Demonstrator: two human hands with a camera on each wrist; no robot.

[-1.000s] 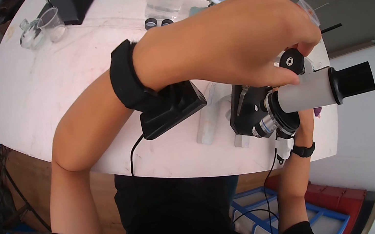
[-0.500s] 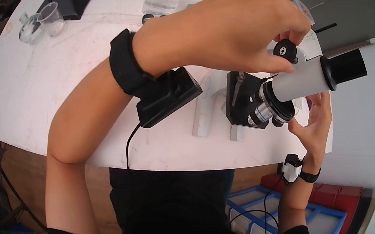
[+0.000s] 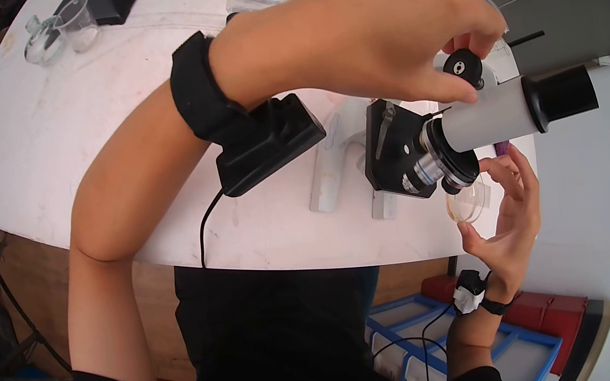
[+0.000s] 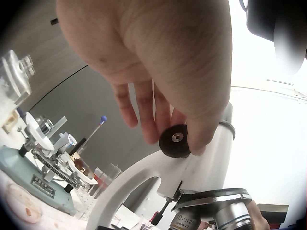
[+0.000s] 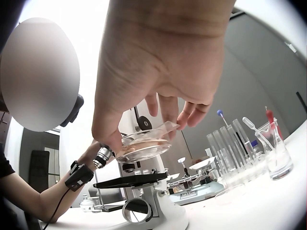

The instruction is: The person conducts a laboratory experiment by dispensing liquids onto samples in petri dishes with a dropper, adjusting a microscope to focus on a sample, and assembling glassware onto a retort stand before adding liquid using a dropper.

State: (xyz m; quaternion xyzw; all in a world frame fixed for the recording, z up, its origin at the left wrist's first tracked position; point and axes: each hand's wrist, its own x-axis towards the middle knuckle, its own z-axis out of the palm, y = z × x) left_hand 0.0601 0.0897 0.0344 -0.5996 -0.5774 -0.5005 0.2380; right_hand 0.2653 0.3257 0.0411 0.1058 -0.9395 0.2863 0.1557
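My left hand point(image 3: 385, 40) pinches the black focus knob point(image 4: 175, 140) of a microscope point(image 3: 488, 119), thumb on one side and fingertips on the other. Its pale eyepiece tube, with a black end, points right in the head view, and silver objectives point(image 3: 425, 175) sit below it. My right hand point(image 3: 512, 220) holds a clear, shallow petri dish point(image 5: 144, 152) between thumb and fingers. In the right wrist view the dish appears above the black stage point(image 5: 132, 180); a clear flat piece point(image 5: 165, 128) lies over its top. A round mirror point(image 5: 137, 210) shows under the stage.
A green balance point(image 4: 41, 184) stands behind the microscope. Several test tubes point(image 5: 230, 141) and a glass flask point(image 5: 279, 158) are beyond it. At the far left of the table are a plastic cup point(image 3: 77, 27) and a glass bottle point(image 3: 43, 42).
My right hand, mostly hidden behind the microscope earlier, has come out toward the table's near edge with the petri dish in it. My left hand stays on the focus knob.
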